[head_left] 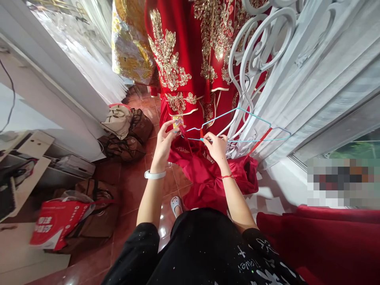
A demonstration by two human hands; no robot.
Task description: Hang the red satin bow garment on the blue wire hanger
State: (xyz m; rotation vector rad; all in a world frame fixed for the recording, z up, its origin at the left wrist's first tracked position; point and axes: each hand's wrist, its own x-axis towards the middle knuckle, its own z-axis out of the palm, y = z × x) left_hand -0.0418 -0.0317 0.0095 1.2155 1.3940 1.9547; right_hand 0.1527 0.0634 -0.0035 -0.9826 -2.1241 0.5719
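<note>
A light-blue wire hanger (257, 114) extends to the right at chest height, with its hook by the white scrollwork. From it hangs a dark red satin dress (204, 174), its skirt spreading down to the floor. My right hand (216, 147) is closed in a pinch on a red strap (201, 133) at the hanger's left part. Another red strap (261, 140) loops over the right end. My left hand (165, 142), wearing a white wristband, pinches the dress's dark red upper edge (183, 131) near the hanger's left tip. Fingers partly hide the exact grip.
Red garments with gold embroidery (169, 59) hang ahead, beside a gold and silver brocade garment (130, 43). White metal scrollwork (261, 43) stands to the right. Brown bags (124, 146) and a red shopping bag (56, 221) lie left on the tiled floor. Red fabric (326, 237) lies lower right.
</note>
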